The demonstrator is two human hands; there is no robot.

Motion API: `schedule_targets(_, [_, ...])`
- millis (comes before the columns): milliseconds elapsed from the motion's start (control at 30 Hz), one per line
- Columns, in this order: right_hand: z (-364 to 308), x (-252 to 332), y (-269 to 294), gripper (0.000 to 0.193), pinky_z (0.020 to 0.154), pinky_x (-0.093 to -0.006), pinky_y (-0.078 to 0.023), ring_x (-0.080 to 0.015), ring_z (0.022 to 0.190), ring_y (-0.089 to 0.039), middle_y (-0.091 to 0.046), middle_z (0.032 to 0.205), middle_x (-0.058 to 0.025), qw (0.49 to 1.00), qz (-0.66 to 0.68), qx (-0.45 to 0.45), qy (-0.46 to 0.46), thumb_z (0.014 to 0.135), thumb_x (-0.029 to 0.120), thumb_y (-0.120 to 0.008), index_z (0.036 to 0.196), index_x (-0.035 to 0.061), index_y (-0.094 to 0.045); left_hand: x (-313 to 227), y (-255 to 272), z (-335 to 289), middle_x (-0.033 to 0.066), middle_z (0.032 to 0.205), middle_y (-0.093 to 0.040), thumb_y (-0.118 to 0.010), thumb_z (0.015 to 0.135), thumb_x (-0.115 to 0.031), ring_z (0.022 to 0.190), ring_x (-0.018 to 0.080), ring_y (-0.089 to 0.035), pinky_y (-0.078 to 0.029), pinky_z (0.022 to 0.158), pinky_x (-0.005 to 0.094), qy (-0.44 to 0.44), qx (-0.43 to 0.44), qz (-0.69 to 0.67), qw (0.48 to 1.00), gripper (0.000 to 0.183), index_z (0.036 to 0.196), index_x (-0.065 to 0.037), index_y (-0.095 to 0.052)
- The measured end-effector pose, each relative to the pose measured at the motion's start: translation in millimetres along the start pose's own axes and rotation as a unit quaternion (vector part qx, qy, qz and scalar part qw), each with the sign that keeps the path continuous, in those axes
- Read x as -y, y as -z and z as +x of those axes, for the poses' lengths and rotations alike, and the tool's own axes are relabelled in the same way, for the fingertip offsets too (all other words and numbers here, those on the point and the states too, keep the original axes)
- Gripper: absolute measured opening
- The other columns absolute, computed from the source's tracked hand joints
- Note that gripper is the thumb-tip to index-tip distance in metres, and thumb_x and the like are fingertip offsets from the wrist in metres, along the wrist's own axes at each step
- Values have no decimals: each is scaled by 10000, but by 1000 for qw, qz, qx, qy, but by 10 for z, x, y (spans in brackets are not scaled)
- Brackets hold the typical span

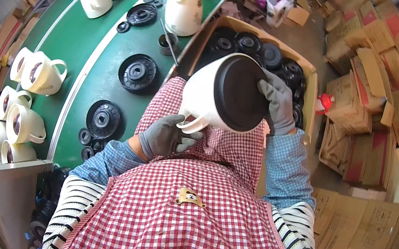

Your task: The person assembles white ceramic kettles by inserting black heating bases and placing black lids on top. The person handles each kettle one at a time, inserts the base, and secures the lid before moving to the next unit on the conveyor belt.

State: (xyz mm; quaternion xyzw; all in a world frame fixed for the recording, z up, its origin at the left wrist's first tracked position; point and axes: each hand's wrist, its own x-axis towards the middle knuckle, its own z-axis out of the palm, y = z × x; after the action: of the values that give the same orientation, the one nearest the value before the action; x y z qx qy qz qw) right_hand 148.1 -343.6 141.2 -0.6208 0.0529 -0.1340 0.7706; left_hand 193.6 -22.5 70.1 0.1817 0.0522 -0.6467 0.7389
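Holding a white jug (201, 85) near the centre of the frame, between two grey-gloved hands set apart from each other; tilted, with round black base (241, 97) turned to the right and toward the camera. Clamped with the right hand (279, 103) on the right edge of that base, fingertips on the black face. Reaching with the left hand (163, 137), below and left of the jug, up to the pale handle (198, 124); too unclear to tell whether closed on it or merely touching. Held over the red checked apron (179, 179), partly in front of an open carton (312, 96) of black lids (270, 55). Left of the jug, on a green worktop (98, 65), showing ribbed black discs (138, 73), and at far left, other jugs (30, 125).
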Motion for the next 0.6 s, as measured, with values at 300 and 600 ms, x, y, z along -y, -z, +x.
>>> schedule_targets(300, [229,172,-635,578,1050,-354,-490,-227,1196,-623,-642,1340,-134,994,40,98,-28,905,129,-656,1437,-55,-525,-252,17,-303,136,1094,-724,-498,1045,-229,929,238,-728,-632,760,344,-232,1,-86,969,336,1237,18,-621])
schedule_targets(600, [452,-528,-475,618,1025,-371,-505,-244,1179,-658,-634,1370,-163,971,-195,89,-105,1050,439,-522,1468,-16,-500,-1841,167,-1545,146,1218,-640,-639,949,-106,1014,236,-692,-605,806,340,-607,-324,206,696,296,1218,-24,-548])
